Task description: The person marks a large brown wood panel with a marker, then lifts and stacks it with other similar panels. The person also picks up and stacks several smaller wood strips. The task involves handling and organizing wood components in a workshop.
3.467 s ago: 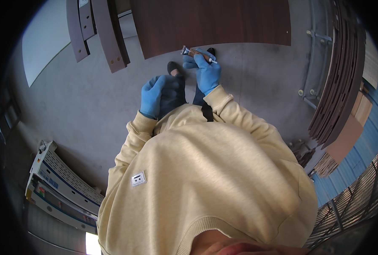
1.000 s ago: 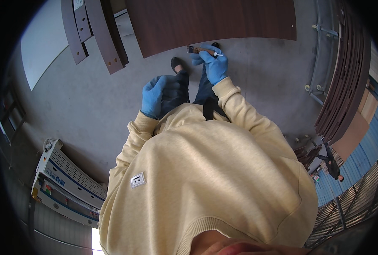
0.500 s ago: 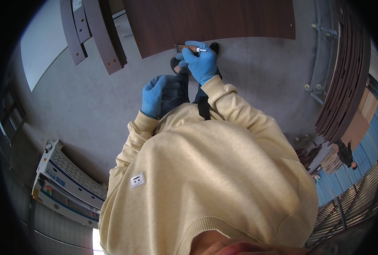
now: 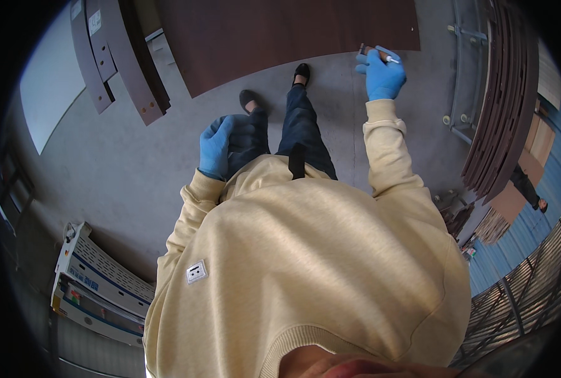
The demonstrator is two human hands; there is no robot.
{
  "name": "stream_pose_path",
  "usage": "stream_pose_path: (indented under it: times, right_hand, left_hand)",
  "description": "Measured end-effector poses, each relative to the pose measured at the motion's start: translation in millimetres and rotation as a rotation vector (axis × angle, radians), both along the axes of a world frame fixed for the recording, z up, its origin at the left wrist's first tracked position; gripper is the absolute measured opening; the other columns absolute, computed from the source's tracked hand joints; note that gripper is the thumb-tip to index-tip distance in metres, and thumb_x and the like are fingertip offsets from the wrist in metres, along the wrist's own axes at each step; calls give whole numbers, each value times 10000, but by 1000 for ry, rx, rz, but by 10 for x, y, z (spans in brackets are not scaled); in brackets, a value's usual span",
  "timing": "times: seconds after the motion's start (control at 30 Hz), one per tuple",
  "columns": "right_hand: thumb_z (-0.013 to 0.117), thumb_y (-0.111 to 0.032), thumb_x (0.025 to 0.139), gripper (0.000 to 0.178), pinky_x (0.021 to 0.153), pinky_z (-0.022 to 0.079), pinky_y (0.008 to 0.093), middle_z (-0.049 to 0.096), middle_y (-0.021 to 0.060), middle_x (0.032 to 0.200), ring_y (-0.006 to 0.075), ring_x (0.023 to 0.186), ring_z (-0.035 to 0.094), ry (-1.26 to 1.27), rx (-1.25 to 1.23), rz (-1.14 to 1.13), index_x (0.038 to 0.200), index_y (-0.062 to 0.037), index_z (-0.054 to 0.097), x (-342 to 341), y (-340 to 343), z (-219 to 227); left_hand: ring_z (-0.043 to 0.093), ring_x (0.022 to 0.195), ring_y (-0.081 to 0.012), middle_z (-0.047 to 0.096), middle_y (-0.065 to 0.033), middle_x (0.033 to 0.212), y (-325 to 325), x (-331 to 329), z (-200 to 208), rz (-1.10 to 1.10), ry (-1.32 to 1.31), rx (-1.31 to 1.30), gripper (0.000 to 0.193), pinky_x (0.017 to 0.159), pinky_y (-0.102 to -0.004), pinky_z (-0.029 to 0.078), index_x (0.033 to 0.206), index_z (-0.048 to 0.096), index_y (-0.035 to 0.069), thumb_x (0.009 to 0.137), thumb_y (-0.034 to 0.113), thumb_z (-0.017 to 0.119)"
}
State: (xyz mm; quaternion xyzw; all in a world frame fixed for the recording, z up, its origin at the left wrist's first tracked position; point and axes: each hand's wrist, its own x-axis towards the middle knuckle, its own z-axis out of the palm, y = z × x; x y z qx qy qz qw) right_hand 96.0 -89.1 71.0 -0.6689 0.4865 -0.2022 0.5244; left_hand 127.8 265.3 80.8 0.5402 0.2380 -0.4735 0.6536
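Observation:
My right hand, in a blue glove, is closed round a small brown tube with a white nozzle. It is stretched out to the far right, above the floor near the corner of a large dark brown panel. My left hand, also gloved in blue, rests by my left thigh. Its thumb stands apart and its shaded fingers lie loosely against the dark jeans, with nothing visible in them.
Long brown boards with round holes lie at the far left, beside a white sheet. A metal-framed rack and a stack of brown panels stand at the right. Another person is further right. A white slotted unit stands at the near left.
My right hand has swung out to the right with the tube, away from my feet. The floor and panels have shifted slightly left in view. My left hand stays by the thigh.

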Motion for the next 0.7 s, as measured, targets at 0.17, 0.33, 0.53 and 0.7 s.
stream_pose_path:
  times: [0.17,0.33,0.53,0.7]
  right_hand:
    - [632,-19,935,236,585,633,326,726,197,993,264,801,752,-31,66,33,1142,92,612,-57,48,111]
    - [617,-35,948,179,570,621,298,734,188,939,218,727,739,-171,244,56,1090,72,639,-42,541,21]
    - [631,-38,938,185,564,622,297,744,190,946,225,709,746,-280,460,5,1085,72,647,-130,646,-143]
    - [648,-52,929,176,557,617,294,750,194,941,219,686,744,-250,487,14,1050,72,672,-169,555,-213]
  left_hand:
    - [677,738,-151,751,-87,969,-115,2,16,-7,-1,3,300,706,-286,569,1125,719,22,1027,260,565]
    - [671,729,-143,751,-85,972,-231,1,15,-28,4,15,303,698,-282,566,1130,716,21,1026,262,564]
    - [660,718,-134,751,-84,972,-318,-25,39,-59,-7,34,309,683,-275,560,1136,714,23,1028,265,556]
    - [657,719,-130,752,-87,975,-360,-41,40,-77,3,33,316,677,-273,559,1139,710,20,1028,270,554]
